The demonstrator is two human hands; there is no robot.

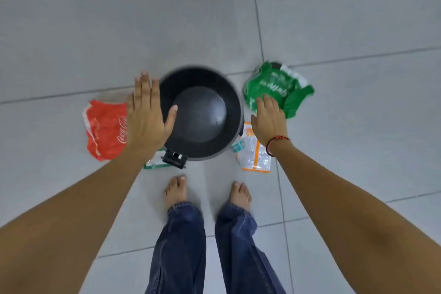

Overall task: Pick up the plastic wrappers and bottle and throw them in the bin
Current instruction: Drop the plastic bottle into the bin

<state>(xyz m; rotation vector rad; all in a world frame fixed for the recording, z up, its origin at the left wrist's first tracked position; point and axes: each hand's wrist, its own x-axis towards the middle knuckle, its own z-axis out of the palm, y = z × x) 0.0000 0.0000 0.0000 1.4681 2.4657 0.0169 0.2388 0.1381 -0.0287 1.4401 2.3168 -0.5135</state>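
The empty black bin [200, 112] stands between both hands, within easy reach. The green wrapper [276, 86] lies beyond the flat, empty right hand [269, 122]; the red wrapper [105, 129] sits outside the spread, empty left hand [145, 117]. The clear wrapper [254, 150] lies under the right wrist. No bottle is discernible.

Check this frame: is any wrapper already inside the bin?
No, the bin shows only its bare dark bottom, while the red wrapper and green wrapper lie on the floor.

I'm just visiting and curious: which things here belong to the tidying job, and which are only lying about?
Part of the job:
black bin
red Coca-Cola wrapper
green wrapper
clear orange-edged wrapper
green-and-white wrapper
left hand
right hand

Not part:
red thread bracelet
No bottle shows.
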